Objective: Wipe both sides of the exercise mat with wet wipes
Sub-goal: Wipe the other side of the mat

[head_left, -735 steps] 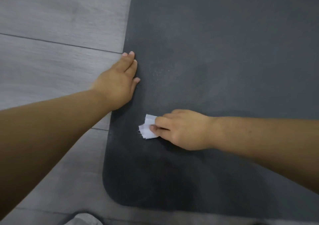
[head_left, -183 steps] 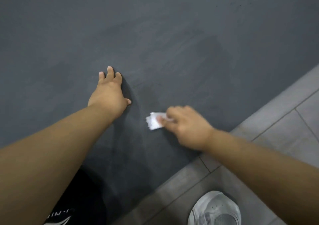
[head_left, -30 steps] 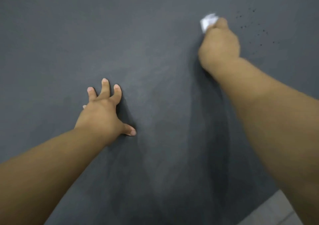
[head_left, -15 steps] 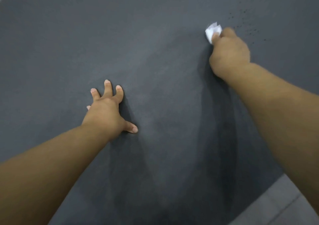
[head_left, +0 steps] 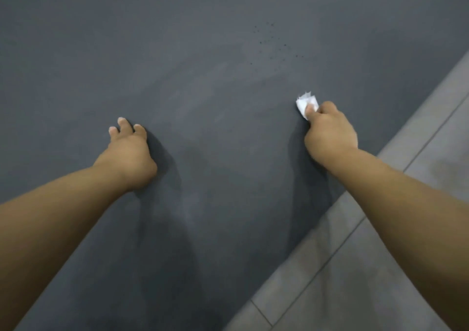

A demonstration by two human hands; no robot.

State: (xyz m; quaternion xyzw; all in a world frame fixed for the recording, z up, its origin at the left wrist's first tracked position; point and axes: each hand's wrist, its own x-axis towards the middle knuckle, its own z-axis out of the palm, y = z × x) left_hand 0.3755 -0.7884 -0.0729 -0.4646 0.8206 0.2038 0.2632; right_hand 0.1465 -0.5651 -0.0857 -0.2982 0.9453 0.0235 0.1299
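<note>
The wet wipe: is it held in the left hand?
No, the right hand grips the wet wipe; the left hand rests on the mat.

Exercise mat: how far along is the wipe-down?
Done, apparently: faint wipe streaks cross the exercise mat between the hands. In hand: the right hand pinches a wadded wet wipe on the mat near its right edge; the left hand rests on the mat, bracing. Left: dark specks beyond the wipe are not yet wiped off. Whether the other face has been wiped cannot be told from this view.
</note>
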